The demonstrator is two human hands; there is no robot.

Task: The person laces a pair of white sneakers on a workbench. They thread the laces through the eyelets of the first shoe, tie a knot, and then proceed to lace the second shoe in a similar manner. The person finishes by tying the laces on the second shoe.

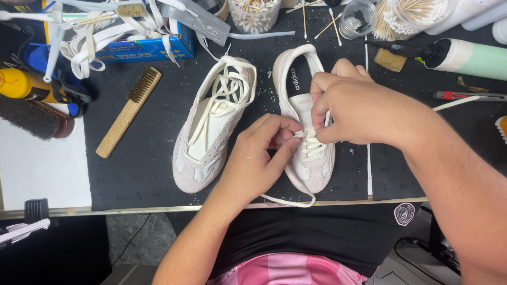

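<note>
Both hands, left hand (264, 150) and right hand (346, 108), pinch a white lace (306, 134) near two swab-filled jars (253, 15).

surface: black work mat (148, 174) over a white tabletop (42, 169) | edge: metal strip along table front | below: grey mottled floor (132, 232) | light: even, bright

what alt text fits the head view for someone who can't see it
Seen from above, the left hand and right hand pinch a white lace on the right shoe. A second shoe lies to its left on a black mat, near a wooden brush.
</note>
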